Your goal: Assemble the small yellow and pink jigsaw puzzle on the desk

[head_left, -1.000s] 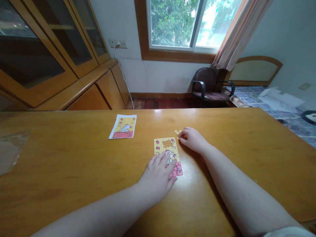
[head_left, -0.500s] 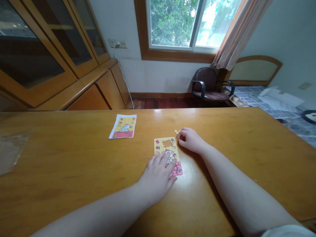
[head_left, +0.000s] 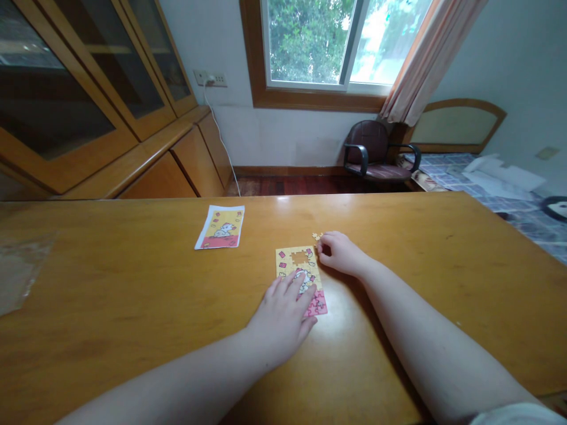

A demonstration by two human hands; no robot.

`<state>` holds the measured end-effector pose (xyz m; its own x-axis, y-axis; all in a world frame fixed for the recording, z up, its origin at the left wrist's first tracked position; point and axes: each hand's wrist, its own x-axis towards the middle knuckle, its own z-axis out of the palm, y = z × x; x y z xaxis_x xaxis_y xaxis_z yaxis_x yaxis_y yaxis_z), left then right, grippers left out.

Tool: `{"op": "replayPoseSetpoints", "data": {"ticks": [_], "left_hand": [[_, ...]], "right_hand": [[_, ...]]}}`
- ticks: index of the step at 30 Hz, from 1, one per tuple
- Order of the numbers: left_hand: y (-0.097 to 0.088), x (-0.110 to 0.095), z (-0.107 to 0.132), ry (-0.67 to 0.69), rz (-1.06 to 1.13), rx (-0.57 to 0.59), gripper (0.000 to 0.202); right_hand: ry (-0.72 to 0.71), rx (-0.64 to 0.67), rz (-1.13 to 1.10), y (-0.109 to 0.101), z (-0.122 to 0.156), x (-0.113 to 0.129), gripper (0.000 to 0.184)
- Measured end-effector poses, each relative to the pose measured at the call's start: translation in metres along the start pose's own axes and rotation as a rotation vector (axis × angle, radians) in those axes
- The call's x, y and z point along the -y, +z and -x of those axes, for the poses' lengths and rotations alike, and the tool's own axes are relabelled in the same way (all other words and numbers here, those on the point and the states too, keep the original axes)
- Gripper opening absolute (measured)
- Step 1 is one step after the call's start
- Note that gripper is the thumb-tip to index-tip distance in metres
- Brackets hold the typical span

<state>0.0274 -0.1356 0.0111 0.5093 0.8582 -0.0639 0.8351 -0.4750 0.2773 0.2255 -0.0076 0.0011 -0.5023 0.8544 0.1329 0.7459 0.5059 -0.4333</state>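
Observation:
A small jigsaw puzzle [head_left: 318, 301] lies on the table, yellow above and pink below, with a white cartoon animal in the middle. Near its upper edge a gap shows the wood beneath. My left hand [head_left: 283, 313] rests flat across the puzzle's lower part, fingers spread, hiding some of it. Just off the puzzle's upper right corner, my right hand [head_left: 337, 252] is closed in a pinch, its fingertips low at the tabletop. What they pinch is too small and covered to make out. Loose yellow puzzle pieces [head_left: 316, 236] lie right beside those fingertips.
A printed picture sheet [head_left: 224, 227] with the same design lies farther back to the left. Clear plastic wrapping [head_left: 22, 274] is at the table's left side. Beyond the wooden table [head_left: 155, 307] stand a cabinet [head_left: 146, 159], an armchair [head_left: 374, 150] and a bed [head_left: 469, 168].
My right hand has shifted very slightly downward, fingertips still by the loose pieces. My left hand stays on the puzzle.

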Motion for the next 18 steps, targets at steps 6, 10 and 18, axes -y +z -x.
{"op": "replayPoseSetpoints", "data": {"ticks": [6, 10, 18], "left_hand": [[0.0037, 0.0007, 0.0005, 0.011, -0.009, -0.016, 0.053], [0.0055, 0.0016, 0.0009, 0.016, -0.009, -0.029, 0.054], [0.005, 0.0019, 0.0012, 0.019, -0.014, -0.03, 0.054]], "right_hand": [[0.007, -0.08, 0.012, -0.0031, 0.0007, -0.0018, 0.008], [0.035, -0.09, 0.063, -0.003, 0.0001, -0.005, 0.008], [0.09, -0.065, 0.057, -0.004, -0.0002, -0.0035, 0.008]]}}
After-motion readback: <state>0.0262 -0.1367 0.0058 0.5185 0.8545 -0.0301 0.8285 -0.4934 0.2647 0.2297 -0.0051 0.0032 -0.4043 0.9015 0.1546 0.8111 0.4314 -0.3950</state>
